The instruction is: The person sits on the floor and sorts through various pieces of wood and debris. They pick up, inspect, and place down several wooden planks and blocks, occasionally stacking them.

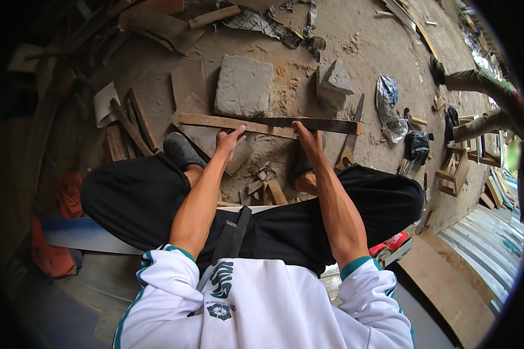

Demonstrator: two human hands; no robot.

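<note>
left hand (232, 139), fingers around pale wooden strip (201, 120); right hand (308, 135), fingers around darker strip (337, 126)

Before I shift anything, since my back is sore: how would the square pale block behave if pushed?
The block looks rough and stony, so probably heavy and rigid. Its broad, squarish shape suggests scraping along rather than rolling.

Daylight washes over a dusty earth floor (390, 52), bright along the right and fading into deep shadow at left. Pale corrugated sheeting (483, 232) stretches across the near right beside a flat brown board (448, 285), with a small wooden frame (461, 179) beyond. Scrap boards (166, 30) crowd the far left.
</note>
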